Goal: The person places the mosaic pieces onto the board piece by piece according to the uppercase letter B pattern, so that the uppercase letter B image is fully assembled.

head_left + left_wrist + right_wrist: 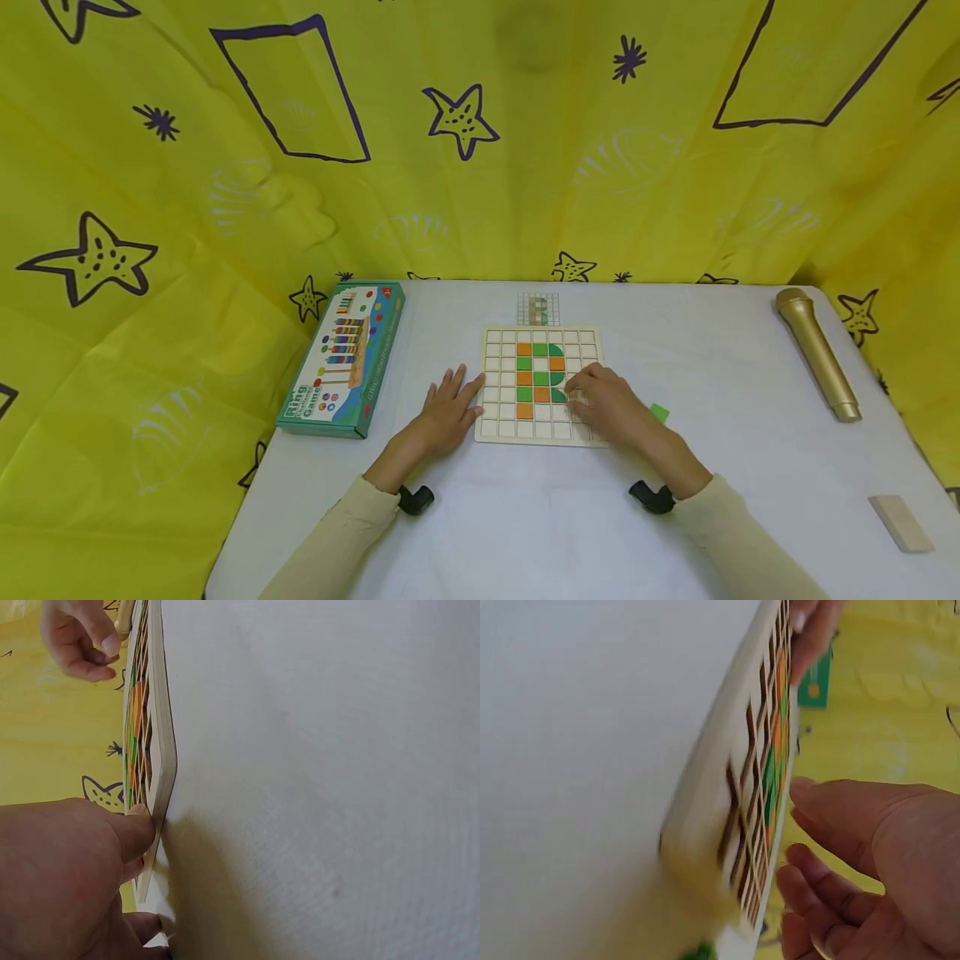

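A wooden grid board (542,432) lies on the white table, its cells partly filled with orange, light green and dark green tiles; several dark green ones have curved edges. My left hand (447,412) rests at the board's left edge with fingers spread, and its thumb (136,831) touches the rim in the left wrist view. Over the board's right half hovers my right hand (611,406), beside the lowest curved dark green tile (558,397). In the right wrist view its thumb (840,810) and fingers are loosely bent and apart, with nothing visible between them.
Behind the board lies a small pattern card (538,310). A light green tile (659,412) sits right of the board, partly behind the right wrist. A boxed ring game (341,358) stands left; a gold microphone (819,354) and a wooden block (902,523) lie right.
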Demonstrator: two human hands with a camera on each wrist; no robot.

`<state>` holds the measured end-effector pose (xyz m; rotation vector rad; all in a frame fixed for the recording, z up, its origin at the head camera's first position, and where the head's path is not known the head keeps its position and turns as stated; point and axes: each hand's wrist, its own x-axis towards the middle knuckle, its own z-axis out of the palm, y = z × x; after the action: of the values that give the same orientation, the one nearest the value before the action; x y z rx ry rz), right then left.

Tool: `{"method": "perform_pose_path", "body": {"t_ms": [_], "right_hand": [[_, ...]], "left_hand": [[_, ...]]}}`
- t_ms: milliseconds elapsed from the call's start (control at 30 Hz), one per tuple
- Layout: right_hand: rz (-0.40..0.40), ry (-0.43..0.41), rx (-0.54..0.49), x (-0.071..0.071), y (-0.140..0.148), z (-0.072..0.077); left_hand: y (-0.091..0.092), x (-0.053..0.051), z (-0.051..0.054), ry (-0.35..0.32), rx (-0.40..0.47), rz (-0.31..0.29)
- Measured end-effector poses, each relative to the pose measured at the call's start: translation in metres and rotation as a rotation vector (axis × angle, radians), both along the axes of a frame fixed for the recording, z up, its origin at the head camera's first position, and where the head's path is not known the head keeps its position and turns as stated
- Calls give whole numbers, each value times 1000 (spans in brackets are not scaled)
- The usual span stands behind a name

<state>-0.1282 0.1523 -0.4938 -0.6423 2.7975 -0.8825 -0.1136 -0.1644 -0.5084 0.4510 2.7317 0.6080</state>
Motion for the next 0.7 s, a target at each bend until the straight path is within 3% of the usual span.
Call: {"method": "perform_pose_path", "body": {"t_ms": [200, 400, 700], "right_hand": [[-87, -94, 53, -7, 48, 5], [-139, -252, 53, -17, 79, 5], [-163, -253, 26, -21, 84, 3]], "left_hand": [[0, 1, 0, -8, -6, 3], [-1, 1, 1, -11, -4, 1], [-2, 0, -1, -7, 5, -3]]}}
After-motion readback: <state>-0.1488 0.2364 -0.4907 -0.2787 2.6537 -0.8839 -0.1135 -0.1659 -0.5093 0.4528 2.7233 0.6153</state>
